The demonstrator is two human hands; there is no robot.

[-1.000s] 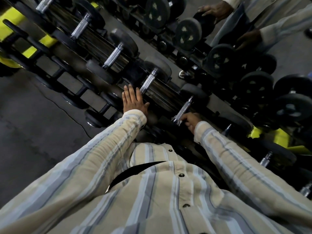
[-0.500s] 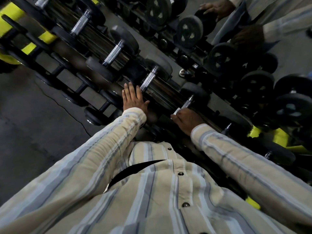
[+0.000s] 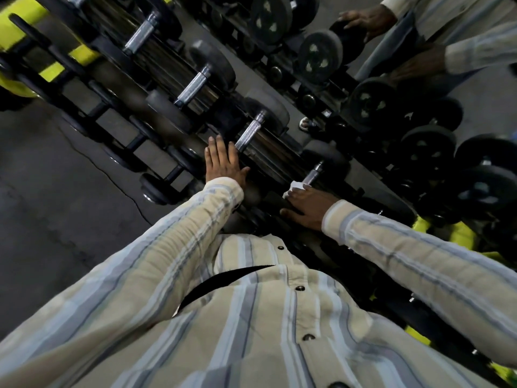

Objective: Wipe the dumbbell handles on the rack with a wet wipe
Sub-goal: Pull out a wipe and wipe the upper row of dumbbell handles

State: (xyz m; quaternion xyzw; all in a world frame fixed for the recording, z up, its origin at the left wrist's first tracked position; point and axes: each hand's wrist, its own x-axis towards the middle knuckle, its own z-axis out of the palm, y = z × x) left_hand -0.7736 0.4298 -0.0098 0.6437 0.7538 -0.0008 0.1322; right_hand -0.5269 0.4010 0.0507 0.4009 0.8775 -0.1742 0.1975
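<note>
Dumbbell handles of knurled chrome run in a diagonal row from the upper left of the frame down toward the centre right, each set between dark round weights on a black rack (image 3: 279, 161) with yellow-green parts showing at the left and lower right edges. At the lowest handle (image 3: 314, 175), just right of centre, a person's right hand (image 3: 309, 205) pinches a crumpled white wet wipe (image 3: 294, 187) between the fingers, the wipe touching the near end of that handle. One place up the row, the next handle (image 3: 249, 135) lies bare, and beside its lower end the left hand (image 3: 222, 163) rests flat with fingers together and extended on the dark weight, holding nothing. Two further handles (image 3: 193, 86) and (image 3: 142, 32) climb toward the upper left. Both arms wear long sleeves of a beige shirt (image 3: 251, 317) with pale blue stripes, which fills the lower half of the frame. Grey floor (image 3: 56, 177) spreads at the left. Along the top right, more black dumbbells (image 3: 319, 56) appear in what looks like a mirror, with a striped sleeve and a hand near the corner
</note>
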